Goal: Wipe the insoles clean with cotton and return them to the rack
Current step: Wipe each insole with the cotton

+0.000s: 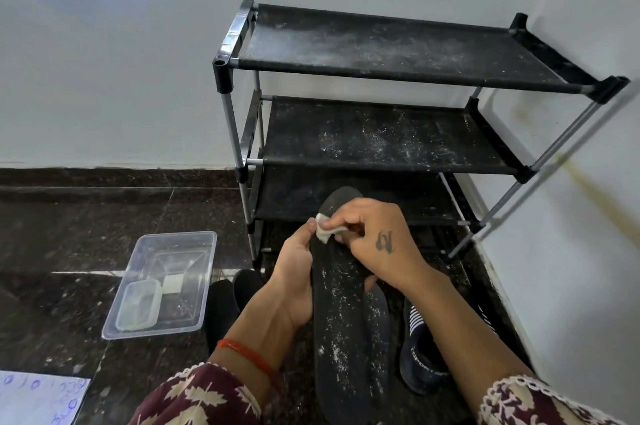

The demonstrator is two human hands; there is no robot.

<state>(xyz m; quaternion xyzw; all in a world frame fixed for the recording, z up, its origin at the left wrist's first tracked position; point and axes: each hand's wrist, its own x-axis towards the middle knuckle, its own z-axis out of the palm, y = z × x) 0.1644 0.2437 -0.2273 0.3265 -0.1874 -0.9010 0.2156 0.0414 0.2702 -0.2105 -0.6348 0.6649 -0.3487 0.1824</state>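
A long black insole [341,327], speckled with white dust, stands tilted in front of me, toe end up. My left hand [294,272] grips its left edge near the top. My right hand [377,237] pinches a white piece of cotton [327,232] and presses it on the insole's upper part. A second black insole [379,314] lies partly hidden behind the first. The black three-shelf rack [381,134] stands against the wall just beyond my hands, its fabric shelves dusty and bare.
A clear plastic tray [194,286] with a smaller clear tub [138,303] inside sits on the dark stone floor at the left. A navy shoe [419,359] lies at the right of the insole, dark footwear [225,300] at the left. A written paper [38,397] lies bottom left.
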